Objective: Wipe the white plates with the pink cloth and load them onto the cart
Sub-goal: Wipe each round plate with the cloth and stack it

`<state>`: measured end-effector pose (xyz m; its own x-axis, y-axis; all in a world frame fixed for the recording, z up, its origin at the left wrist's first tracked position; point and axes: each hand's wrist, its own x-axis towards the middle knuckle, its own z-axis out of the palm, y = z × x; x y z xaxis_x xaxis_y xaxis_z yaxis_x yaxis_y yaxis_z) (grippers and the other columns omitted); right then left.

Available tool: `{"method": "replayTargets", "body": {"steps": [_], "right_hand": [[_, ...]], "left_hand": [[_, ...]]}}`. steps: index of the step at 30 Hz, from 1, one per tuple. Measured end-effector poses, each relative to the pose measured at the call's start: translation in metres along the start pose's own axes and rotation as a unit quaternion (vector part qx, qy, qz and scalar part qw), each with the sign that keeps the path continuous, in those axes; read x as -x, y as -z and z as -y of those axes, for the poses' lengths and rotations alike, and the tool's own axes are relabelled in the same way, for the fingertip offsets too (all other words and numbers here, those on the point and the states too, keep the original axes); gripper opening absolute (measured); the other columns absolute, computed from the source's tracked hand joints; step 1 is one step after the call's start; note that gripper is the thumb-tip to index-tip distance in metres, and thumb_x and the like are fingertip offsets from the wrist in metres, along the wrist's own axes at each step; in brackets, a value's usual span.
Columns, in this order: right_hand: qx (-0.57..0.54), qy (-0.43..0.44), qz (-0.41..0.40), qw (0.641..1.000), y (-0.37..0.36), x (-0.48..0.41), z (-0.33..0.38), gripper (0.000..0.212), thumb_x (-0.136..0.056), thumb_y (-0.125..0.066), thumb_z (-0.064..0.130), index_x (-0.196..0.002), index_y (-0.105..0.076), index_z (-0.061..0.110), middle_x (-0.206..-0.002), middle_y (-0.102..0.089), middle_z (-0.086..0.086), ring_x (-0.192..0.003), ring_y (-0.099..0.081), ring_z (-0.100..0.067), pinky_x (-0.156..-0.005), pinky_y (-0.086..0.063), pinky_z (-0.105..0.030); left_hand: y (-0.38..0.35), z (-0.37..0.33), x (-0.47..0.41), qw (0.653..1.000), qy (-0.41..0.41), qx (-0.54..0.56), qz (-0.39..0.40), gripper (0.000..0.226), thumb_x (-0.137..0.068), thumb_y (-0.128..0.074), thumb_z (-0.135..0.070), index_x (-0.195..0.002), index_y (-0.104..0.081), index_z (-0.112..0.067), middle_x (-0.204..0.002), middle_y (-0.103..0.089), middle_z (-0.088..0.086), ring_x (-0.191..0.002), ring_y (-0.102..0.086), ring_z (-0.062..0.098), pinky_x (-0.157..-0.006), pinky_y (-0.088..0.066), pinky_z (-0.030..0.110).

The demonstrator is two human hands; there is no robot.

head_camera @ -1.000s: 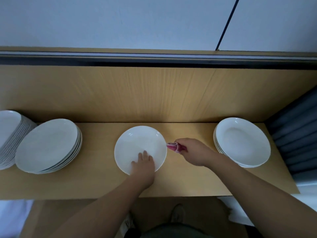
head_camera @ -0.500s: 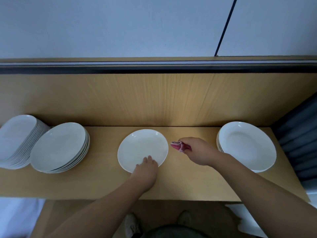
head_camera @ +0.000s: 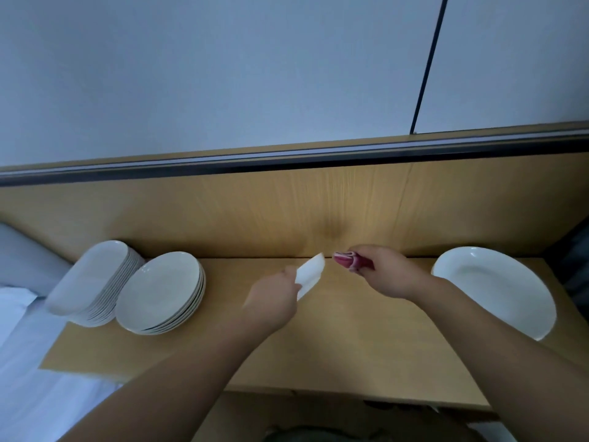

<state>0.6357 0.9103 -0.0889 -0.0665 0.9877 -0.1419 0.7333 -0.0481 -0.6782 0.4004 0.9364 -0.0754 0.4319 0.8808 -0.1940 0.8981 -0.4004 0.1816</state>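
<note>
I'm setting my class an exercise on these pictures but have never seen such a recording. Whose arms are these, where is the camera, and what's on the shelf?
There is no machine: these are a person's bare arms, filmed by one wide-angle camera worn on the head, looking forward and down. Every picture shares that view. On the wooden shelf sit a left stack and a second stack of white plates, and a right plate at the far end. The left hand grips a tilted plate, seen almost edge-on. The right hand holds a folded pink cloth close to its rim; whether they touch is unclear.
</note>
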Motion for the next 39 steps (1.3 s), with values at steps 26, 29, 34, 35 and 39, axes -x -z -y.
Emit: {"method": "replayTargets", "body": {"steps": [26, 29, 34, 35, 39], "right_hand": [[-0.095, 0.014, 0.083, 0.992, -0.032, -0.071, 0.061, 0.021, -0.090, -0.046, -0.003, -0.081, -0.057, 0.012, -0.102, -0.064, 0.021, -0.101, -0.061, 0.007, -0.088, -0.052, -0.020], [-0.113, -0.002, 0.120, 0.986, -0.057, -0.095, 0.083, 0.011, -0.090, -0.046, -0.005, -0.089, -0.057, -0.003, -0.082, -0.059, 0.025, -0.078, -0.055, 0.022, -0.073, -0.045, -0.009], [-0.065, -0.008, 0.171, 0.983, -0.097, -0.130, 0.109, 0.015, -0.093, -0.047, 0.007, -0.088, -0.057, 0.016, -0.089, -0.061, 0.006, -0.081, -0.056, -0.007, -0.066, -0.042, -0.018], [-0.046, -0.012, 0.170, 0.984, -0.106, -0.135, 0.108, 0.015, -0.094, -0.047, 0.011, -0.086, -0.056, 0.020, -0.090, -0.061, 0.001, -0.079, -0.054, -0.011, -0.065, -0.041, -0.021], [0.012, -0.012, 0.087, 0.996, -0.134, -0.145, 0.094, 0.011, -0.092, -0.045, 0.023, -0.081, -0.047, 0.020, -0.086, -0.053, -0.010, -0.069, -0.053, -0.022, -0.060, -0.037, -0.029]], "left_hand": [[-0.005, 0.099, -0.004, 0.940, 0.090, 0.329, -0.026, 0.057, -0.089, -0.062, -0.021, -0.141, -0.039, -0.023, -0.130, -0.052, -0.002, -0.115, -0.049, 0.016, -0.090, -0.038, 0.029], [-0.015, 0.122, -0.001, 0.941, 0.103, 0.321, 0.019, 0.082, -0.082, -0.072, -0.024, -0.150, -0.026, -0.023, -0.146, -0.038, 0.001, -0.132, -0.039, 0.020, -0.099, -0.032, 0.027], [-0.032, 0.146, 0.000, 0.943, 0.098, 0.313, 0.051, 0.088, -0.079, -0.075, -0.032, -0.150, -0.024, -0.025, -0.146, -0.037, 0.004, -0.130, -0.039, 0.020, -0.096, -0.033, 0.024], [-0.035, 0.149, 0.000, 0.945, 0.100, 0.308, 0.055, 0.088, -0.079, -0.074, -0.034, -0.151, -0.024, -0.025, -0.145, -0.038, 0.004, -0.128, -0.040, 0.020, -0.096, -0.034, 0.025], [-0.044, 0.158, 0.000, 0.947, 0.097, 0.298, 0.072, 0.089, -0.079, -0.073, -0.043, -0.151, -0.024, -0.023, -0.147, -0.039, 0.003, -0.130, -0.041, 0.020, -0.106, -0.036, 0.034]]}}
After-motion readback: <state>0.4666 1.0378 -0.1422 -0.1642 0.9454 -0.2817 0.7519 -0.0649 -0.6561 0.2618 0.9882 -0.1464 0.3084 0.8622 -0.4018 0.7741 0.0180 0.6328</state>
